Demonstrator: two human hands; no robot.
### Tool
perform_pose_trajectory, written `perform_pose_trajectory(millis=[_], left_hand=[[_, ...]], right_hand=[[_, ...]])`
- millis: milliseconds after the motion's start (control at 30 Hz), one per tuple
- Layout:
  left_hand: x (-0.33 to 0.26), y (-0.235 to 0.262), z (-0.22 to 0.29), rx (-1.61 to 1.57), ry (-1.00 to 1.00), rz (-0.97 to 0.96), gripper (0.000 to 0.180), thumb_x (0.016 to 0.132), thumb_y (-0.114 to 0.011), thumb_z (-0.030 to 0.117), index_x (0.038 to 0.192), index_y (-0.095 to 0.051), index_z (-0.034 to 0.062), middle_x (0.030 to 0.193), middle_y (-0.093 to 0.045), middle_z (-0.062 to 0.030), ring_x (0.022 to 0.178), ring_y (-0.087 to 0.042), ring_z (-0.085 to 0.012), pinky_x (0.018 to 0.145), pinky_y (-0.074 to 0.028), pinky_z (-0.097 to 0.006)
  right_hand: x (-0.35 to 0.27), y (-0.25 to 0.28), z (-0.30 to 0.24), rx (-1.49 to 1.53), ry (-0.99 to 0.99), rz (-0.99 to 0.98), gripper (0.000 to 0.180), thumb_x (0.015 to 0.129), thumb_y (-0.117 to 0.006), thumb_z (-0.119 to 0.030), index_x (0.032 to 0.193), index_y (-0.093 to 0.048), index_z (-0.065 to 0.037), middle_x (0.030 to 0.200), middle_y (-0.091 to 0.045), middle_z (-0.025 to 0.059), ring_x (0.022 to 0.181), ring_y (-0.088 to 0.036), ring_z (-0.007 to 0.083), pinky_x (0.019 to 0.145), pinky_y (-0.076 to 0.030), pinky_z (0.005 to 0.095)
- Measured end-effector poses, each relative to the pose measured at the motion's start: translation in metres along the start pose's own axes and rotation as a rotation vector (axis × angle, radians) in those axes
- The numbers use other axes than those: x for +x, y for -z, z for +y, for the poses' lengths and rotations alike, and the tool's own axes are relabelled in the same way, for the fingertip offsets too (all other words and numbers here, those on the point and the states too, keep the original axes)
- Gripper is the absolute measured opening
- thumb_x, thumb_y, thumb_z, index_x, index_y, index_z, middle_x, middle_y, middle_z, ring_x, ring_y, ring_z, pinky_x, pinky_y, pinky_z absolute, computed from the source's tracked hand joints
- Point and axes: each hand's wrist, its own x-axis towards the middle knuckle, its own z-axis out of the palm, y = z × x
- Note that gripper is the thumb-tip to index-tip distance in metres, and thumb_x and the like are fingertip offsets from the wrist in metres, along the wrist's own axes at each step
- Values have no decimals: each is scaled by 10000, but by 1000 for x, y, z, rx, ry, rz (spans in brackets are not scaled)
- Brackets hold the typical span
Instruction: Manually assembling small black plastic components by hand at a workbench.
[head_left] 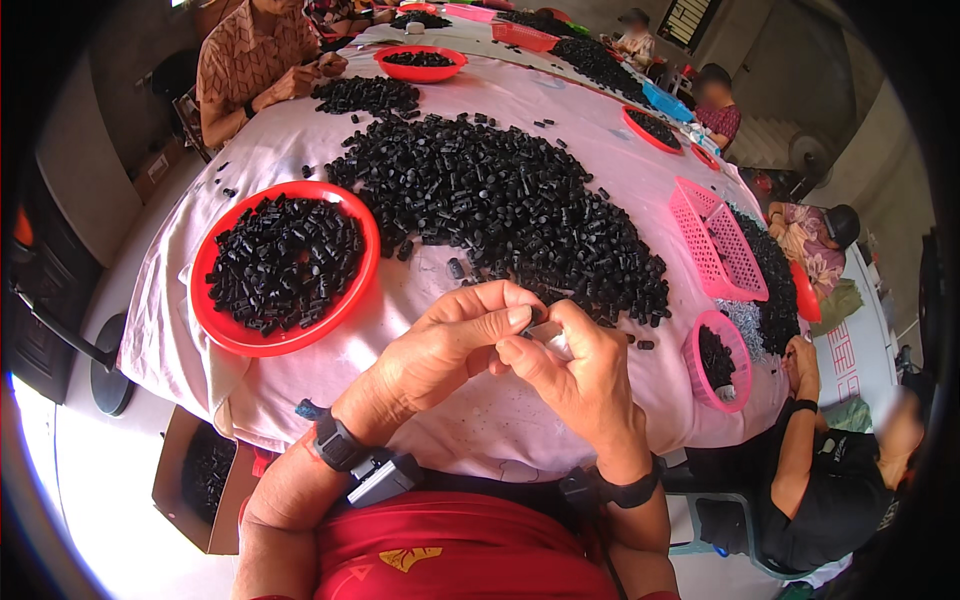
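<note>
In front of my chest both hands meet above the near part of the table. My left hand [435, 345] is closed, its thumb and forefinger pinching a small black cylindrical piece [537, 313]. My right hand [590, 375] is closed against the same piece, with a small whitish object [552, 340] tucked between its fingers; its kind is unclear. Just beyond the hands spreads a large heap of short black cylindrical pieces [500, 195]. To the left, a round red tray [236, 338] holds many more of them.
A pink cloth [300, 400] covers the table. At right are a round pink basket [745, 385] and a rectangular pink basket [745, 265]. Co-workers sit along both sides, one in black [835, 500] close at right. A cardboard box [230, 520] stands below the left edge.
</note>
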Motion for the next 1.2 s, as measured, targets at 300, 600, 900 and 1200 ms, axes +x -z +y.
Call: perform_pose_trajectory(millis=[300, 600, 900, 1200], left_hand=[[4, 3, -2, -44, -20, -9, 219, 964, -620, 199, 1127, -602, 55, 1079, -662, -62, 976, -650, -174, 880, -523, -331], [5, 3, -2, -53, -3, -2, 211, 963, -620, 203, 1118, -603, 62, 1065, -669, -57, 969, -664, -179, 862, -537, -323], [4, 3, -2, -85, 10, 3, 212, 962, -621, 211, 1120, -608, 70, 1050, -665, -45, 944, -652, -148, 844, -530, -303], [4, 3, -1, -89, 18, 18, 213, 966, -612, 210, 1130, -603, 74, 1058, -668, -49, 941, -655, -148, 836, -526, -297]], right_hand=[[3, -2, 7, 15, -33, -18, 372, 860, -755, -350, 805, -573, -30, 680, -661, 165, 613, -698, 302, 479, -498, 359], [3, -2, 7, 44, -59, -26, 370, 860, -755, -346, 809, -574, -28, 697, -669, 172, 645, -709, 311, 487, -504, 361], [3, -3, 7, 53, -54, -15, 375, 862, -753, -347, 796, -568, -28, 674, -656, 172, 619, -698, 313, 480, -496, 361], [2, -5, 12, 20, -65, -10, 388, 861, -752, -364, 782, -564, -33, 631, -624, 173, 579, -679, 313, 462, -476, 369]])
